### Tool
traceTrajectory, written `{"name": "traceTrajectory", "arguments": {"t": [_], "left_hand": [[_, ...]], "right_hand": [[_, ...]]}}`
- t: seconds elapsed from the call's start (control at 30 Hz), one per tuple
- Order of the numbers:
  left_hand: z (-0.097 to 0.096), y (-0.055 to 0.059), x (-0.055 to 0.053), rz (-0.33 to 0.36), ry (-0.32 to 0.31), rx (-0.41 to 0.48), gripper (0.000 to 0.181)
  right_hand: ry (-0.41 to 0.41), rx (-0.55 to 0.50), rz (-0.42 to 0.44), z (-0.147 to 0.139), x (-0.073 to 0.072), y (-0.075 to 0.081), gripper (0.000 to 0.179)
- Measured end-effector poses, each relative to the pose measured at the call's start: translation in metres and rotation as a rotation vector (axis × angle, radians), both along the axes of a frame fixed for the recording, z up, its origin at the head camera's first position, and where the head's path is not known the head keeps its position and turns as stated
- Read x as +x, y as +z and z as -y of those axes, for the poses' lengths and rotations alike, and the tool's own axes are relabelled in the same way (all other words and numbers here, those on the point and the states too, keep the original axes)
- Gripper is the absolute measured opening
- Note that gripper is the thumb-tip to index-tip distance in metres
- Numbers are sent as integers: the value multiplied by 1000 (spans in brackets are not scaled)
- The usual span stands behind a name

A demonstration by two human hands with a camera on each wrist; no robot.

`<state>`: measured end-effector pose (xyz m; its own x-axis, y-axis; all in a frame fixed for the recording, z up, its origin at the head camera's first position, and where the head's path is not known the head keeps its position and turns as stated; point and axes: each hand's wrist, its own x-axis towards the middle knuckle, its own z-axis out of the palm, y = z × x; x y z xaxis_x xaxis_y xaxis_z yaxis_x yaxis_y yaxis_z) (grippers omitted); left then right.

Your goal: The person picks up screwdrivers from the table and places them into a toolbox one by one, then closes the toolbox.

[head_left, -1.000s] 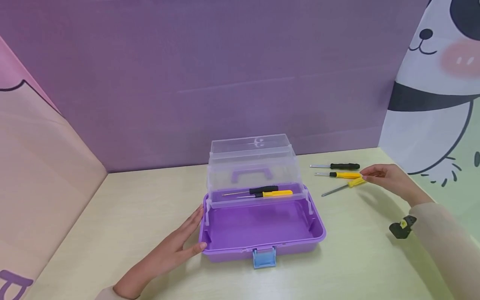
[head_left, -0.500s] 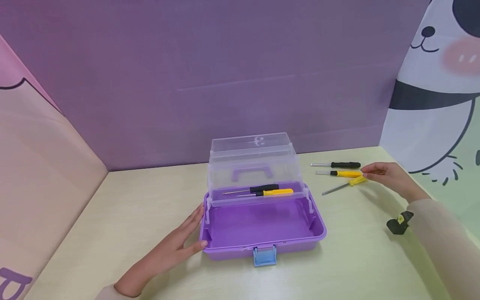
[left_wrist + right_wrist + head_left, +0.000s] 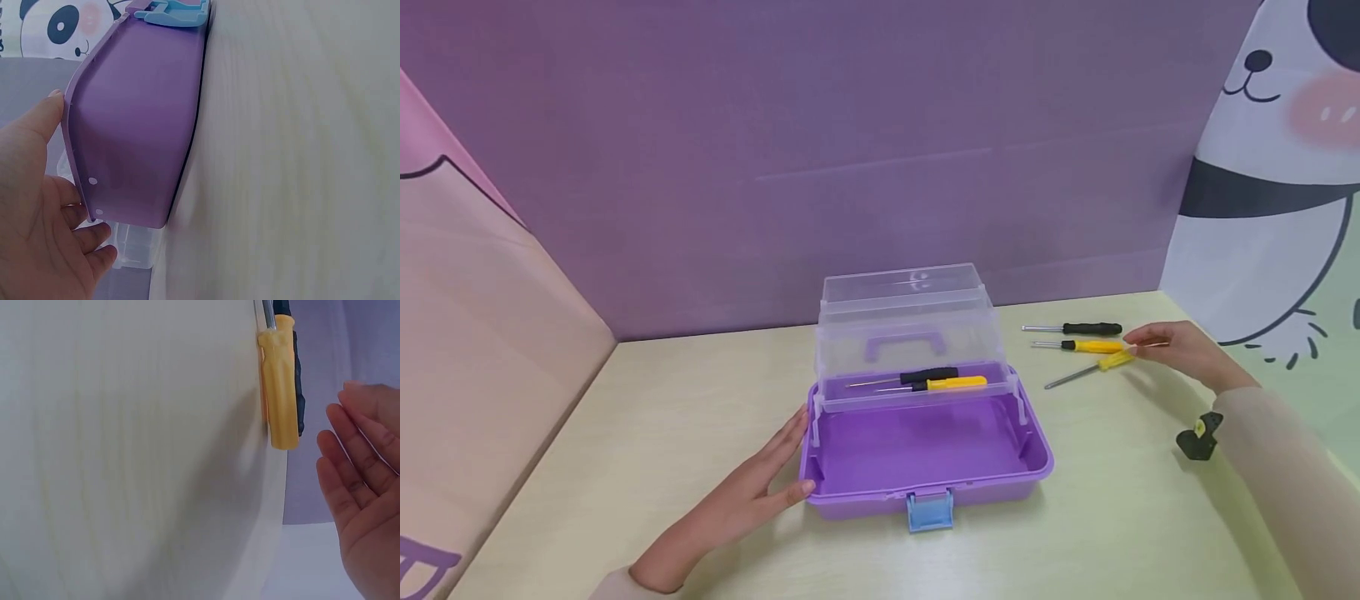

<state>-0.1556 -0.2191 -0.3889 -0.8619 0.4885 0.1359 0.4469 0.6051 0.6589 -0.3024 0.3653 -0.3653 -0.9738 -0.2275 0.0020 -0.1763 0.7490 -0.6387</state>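
A purple plastic toolbox (image 3: 857, 508) stands open on the table, its clear lid (image 3: 902, 296) tipped back. My left hand (image 3: 748, 496) rests against its left side, thumb on the front corner of the rim and fingers along the side. In the clear tray lie a black-handled screwdriver (image 3: 928, 376) and a yellow one (image 3: 957, 383). At the right, my right hand (image 3: 1183, 354) has its fingertips close to the handle end of a clear-yellow screwdriver (image 3: 1112, 360). The right wrist view shows relaxed fingers (image 3: 356, 469) apart from the yellow handle (image 3: 281, 394), holding nothing.
Beyond the clear-yellow screwdriver lie a yellow-and-black screwdriver (image 3: 1097, 347) and a black-handled one (image 3: 1092, 329). A blue latch (image 3: 930, 512) hangs at the toolbox front. A purple backdrop (image 3: 880, 167) rises behind the table, with a panda-print panel (image 3: 1262, 250) at the right.
The head view has shifted very slightly. Both hands, the toolbox and the screwdrivers keep practically the same places relative to one another.
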Motion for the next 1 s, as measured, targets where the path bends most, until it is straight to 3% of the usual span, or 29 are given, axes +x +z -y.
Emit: {"name": "traceTrajectory", "arguments": {"t": [0.47, 1.0], "left_hand": [[1, 1, 2, -3, 3, -5, 76], [1, 0, 4, -9, 11, 1, 76]], "right_hand": [[-8, -16, 89, -4, -1, -5, 45], [31, -36, 79, -8, -3, -9, 45]]}}
